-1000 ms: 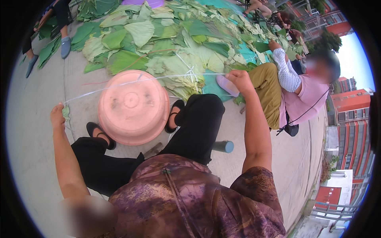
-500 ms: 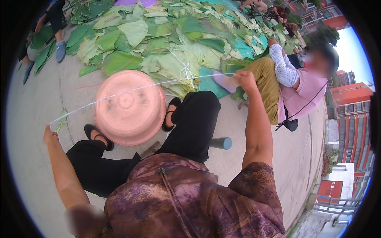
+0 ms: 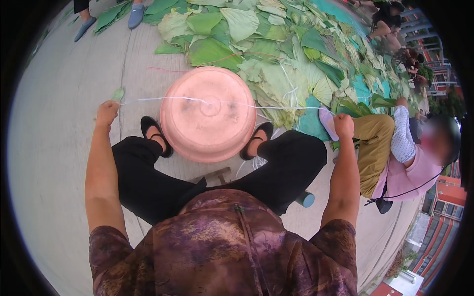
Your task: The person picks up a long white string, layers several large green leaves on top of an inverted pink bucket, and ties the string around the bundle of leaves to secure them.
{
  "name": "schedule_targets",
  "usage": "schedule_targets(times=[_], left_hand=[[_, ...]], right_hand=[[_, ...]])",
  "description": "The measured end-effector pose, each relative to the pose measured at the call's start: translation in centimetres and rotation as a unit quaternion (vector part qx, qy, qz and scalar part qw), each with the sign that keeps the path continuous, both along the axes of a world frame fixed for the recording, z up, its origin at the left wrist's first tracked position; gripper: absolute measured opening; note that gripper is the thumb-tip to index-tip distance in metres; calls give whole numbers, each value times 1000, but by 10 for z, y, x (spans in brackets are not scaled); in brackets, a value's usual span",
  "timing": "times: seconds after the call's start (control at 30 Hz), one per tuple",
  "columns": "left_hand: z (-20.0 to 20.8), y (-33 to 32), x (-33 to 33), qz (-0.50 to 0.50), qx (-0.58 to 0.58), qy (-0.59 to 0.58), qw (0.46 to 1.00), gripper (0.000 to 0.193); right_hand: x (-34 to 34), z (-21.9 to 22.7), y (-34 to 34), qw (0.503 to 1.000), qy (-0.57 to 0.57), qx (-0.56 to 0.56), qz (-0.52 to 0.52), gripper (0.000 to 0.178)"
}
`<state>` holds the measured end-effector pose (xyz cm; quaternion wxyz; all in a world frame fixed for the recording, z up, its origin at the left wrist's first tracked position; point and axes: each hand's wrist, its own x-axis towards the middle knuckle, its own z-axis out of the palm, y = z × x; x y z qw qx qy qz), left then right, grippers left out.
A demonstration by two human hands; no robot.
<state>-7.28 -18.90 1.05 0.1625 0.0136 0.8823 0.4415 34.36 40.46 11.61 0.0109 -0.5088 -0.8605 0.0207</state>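
Observation:
A white plastic string [image 3: 276, 107] stretches across the front of me, held at both ends. My left hand [image 3: 107, 113] is closed in a fist on its left end, with a small piece of green leaf [image 3: 117, 94] just beyond the knuckles. My right hand [image 3: 343, 126] is closed round the right end, out beyond my right knee. Under the string, between my feet, sits an upturned pink plastic basin [image 3: 207, 135], its round bottom facing up. Beyond it, large flat green leaves [image 3: 212, 52] are spread in layers, with loose white string [image 3: 291, 91] lying over some.
A person in a pink top [image 3: 412, 170] sits close on my right, wearing a dotted sleeve. A wooden stool part [image 3: 212, 175] and a blue-green cylinder [image 3: 306, 199] are near my legs. Someone's grey-blue shoes [image 3: 136, 16] stand at the far left. More people [image 3: 387, 22] sit at the far right.
My left hand has come up and inward, and my right hand has moved lower relative to the basin. The string now runs nearly level over the basin instead of slanting. The whole view has shifted.

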Motion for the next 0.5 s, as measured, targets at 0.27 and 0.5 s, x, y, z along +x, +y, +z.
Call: schedule_targets(times=[0.27,0.5], left_hand=[[5,28,14,-141,-69,-93,983,15],[4,59,22,-180,-127,-127,967,14]], right_hand=[[13,-45,38,993,-55,-12,-106,27],[1,-90,62,985,-149,-54,-60,32]])
